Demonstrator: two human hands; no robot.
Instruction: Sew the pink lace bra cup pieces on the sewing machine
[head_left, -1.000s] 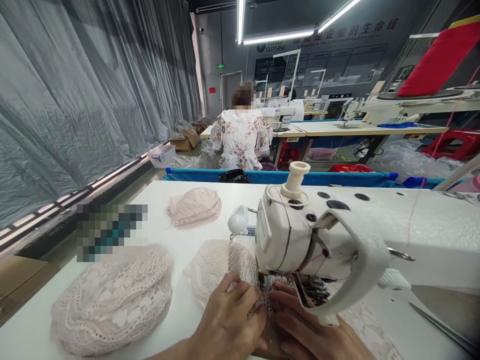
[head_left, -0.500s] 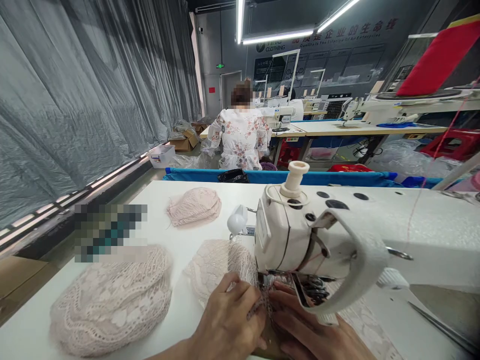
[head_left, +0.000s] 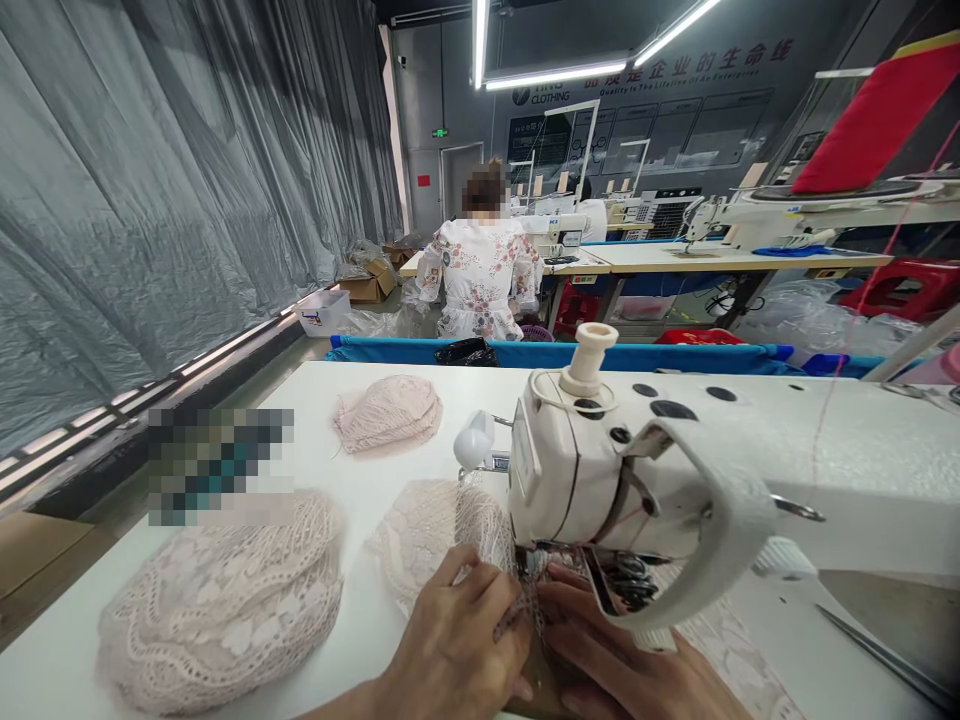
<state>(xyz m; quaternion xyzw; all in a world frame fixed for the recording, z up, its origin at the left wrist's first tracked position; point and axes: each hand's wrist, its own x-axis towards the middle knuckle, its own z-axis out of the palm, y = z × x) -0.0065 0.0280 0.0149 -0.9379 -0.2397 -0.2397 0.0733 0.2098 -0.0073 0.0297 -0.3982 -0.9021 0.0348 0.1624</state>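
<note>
Both hands, left hand (head_left: pixel 457 640) and right hand (head_left: pixel 615 665), press lace piece (head_left: pixel 442 525) flat beside needle area (head_left: pixel 536 570); fingertips risk puncture, lace may bunch.

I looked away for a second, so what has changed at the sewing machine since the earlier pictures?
Nothing visibly changed. The left hand and right hand stay pressed on the pink lace piece under the sewing machine. The lace piles lie where they were.
</note>
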